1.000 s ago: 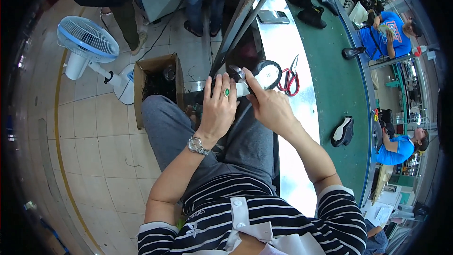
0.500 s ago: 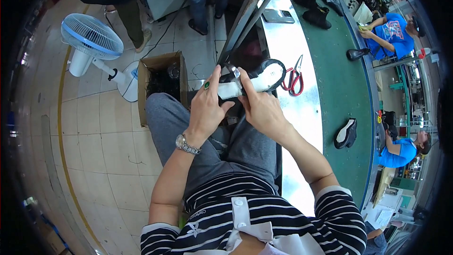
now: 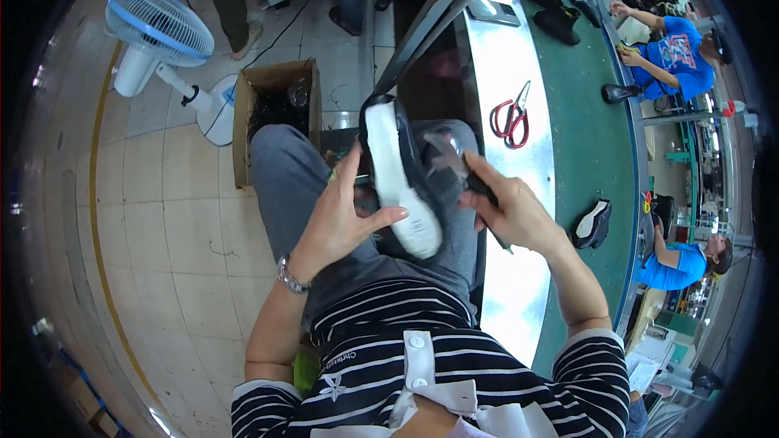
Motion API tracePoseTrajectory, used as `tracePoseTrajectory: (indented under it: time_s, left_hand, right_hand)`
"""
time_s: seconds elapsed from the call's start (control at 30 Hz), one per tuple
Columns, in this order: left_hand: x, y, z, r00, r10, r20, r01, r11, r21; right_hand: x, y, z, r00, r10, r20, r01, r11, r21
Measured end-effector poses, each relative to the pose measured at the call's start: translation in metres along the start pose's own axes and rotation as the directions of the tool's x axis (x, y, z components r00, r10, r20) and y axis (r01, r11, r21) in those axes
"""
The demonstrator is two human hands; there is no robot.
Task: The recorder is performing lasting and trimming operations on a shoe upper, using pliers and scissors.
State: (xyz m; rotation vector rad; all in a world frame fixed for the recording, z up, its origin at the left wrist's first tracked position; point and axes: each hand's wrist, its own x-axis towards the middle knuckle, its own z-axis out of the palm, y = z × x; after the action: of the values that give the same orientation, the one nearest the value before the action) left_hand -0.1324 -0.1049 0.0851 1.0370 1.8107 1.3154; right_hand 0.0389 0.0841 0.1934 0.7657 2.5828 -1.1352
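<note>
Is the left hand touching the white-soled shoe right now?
Touching. The head view shows the left hand wrapped against the side of the shoe, thumb lying across its white sole, with no gap visible.

Left hand point(image 3: 341, 219) and right hand point(image 3: 507, 211) hold a white-soled black shoe point(image 3: 402, 178) over the lap.

I see a long workbench point(image 3: 584, 138) — shiny metal strip beside green matting. Red-handled scissors point(image 3: 510, 118) lie on the metal; black shoes point(image 3: 560, 8) and a black-and-white one point(image 3: 594, 224) — possibly a sole — rest on the green.
</note>
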Motion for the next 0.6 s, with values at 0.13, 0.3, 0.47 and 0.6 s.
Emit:
tracePoseTrajectory:
  time_s: [0.13,0.3,0.47,0.6]
  left_hand:
    - [-0.014,0.0,-0.021,0.954,-0.062,-0.294,0.094,0.991,0.094]
    - [-0.012,-0.004,-0.027,0.925,0.084,-0.372,0.04,0.949,0.313]
    - [-0.033,-0.009,-0.007,0.948,-0.164,-0.274,0.154,0.986,-0.057]
    - [-0.035,-0.002,0.008,0.946,0.125,-0.299,-0.01,0.934,0.358]
  right_hand:
    - [0.0,-0.024,0.009,0.983,-0.051,0.177,0.067,0.994,-0.086]
    - [0.022,-0.046,0.01,0.931,-0.108,0.349,0.148,0.985,-0.092]
    - [0.039,-0.088,-0.004,0.863,-0.019,0.504,0.177,0.947,-0.267]
    - [0.05,-0.098,-0.001,0.8,-0.002,0.6,0.309,0.858,-0.41]
